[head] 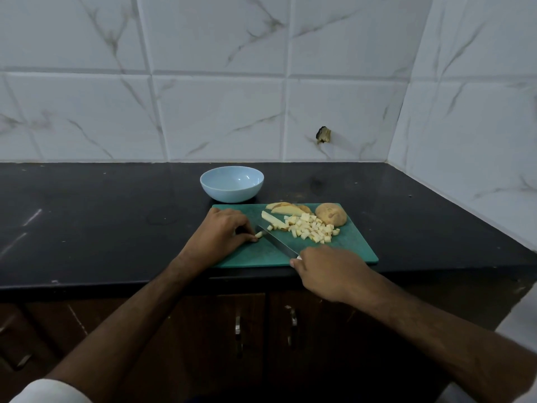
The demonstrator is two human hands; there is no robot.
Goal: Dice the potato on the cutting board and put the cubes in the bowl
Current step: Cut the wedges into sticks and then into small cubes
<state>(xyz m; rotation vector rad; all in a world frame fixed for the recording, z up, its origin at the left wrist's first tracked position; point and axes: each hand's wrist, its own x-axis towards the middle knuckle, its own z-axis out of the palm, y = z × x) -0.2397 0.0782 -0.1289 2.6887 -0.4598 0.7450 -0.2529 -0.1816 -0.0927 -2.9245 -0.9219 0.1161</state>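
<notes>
I see no brand, label or writing on anything in frame.

My left hand point(222, 228) sits at the left end of the green board point(343, 251), just below centre of the frame, fingers curled down and pinching a small potato stick point(258, 234) against the board. My right hand point(328, 271) is lower and to the right, at the board's near edge, wrapped round the handle of the knife point(277, 244); the handle itself is hidden under my fingers. The blade runs up and left from that hand, its tip just beside the stick and my left fingertips.

Right of the blade lies a heap of cubes point(312, 229), with a few longer strips point(273, 221) at its upper left. Above those, at the board's far edge, are a couple of wedges point(286, 210) with skin on. At the far right corner of the board sits an uncut potato half point(331, 214), skin side up, touching the heap.

The blue bowl point(232, 183) stands on the black counter point(87, 216) just beyond the board's far left corner, nothing in it.

Behind is marble-look tile point(218, 112), with a dark broken hole point(323, 134) right of centre. Below the counter are brown cupboard doors point(203, 344) with metal handles point(238, 324).
</notes>
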